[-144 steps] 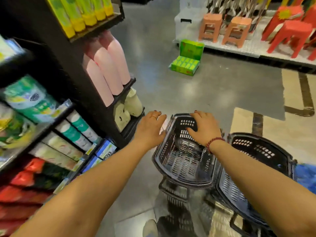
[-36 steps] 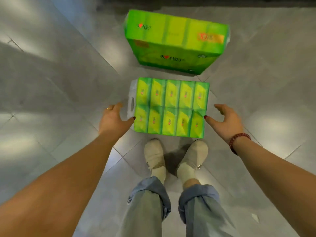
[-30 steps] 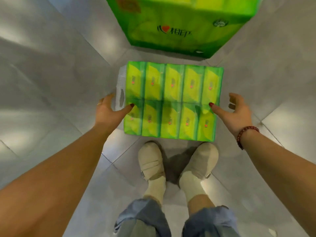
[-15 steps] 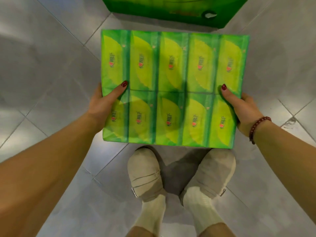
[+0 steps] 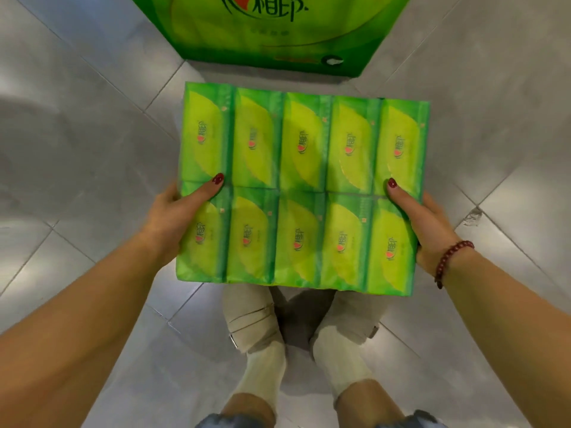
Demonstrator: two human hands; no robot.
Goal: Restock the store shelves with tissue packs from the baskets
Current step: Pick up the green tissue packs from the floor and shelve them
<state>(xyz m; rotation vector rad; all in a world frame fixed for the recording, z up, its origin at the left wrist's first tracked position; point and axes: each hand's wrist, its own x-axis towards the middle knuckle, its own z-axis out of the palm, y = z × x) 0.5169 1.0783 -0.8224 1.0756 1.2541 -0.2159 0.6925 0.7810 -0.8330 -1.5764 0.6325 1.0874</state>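
Note:
A flat green bundle of tissue packs [image 5: 302, 186], two rows of several packs in clear wrap, is held level above the floor in front of me. My left hand [image 5: 177, 220] grips its left edge, thumb on top and fingers hidden beneath. My right hand [image 5: 423, 223], with a red bead bracelet at the wrist, grips the right edge the same way. A second green tissue bundle [image 5: 265, 29] stands on its side on the floor just beyond.
Grey floor tiles [image 5: 77, 143] lie all around. My two feet in beige shoes [image 5: 253, 322] stand directly under the held bundle. No shelf or basket is in view.
Both hands left the baskets, reached down beside the flat bundle on the floor and gripped its sides. It has since been raised off the floor, closer to the camera.

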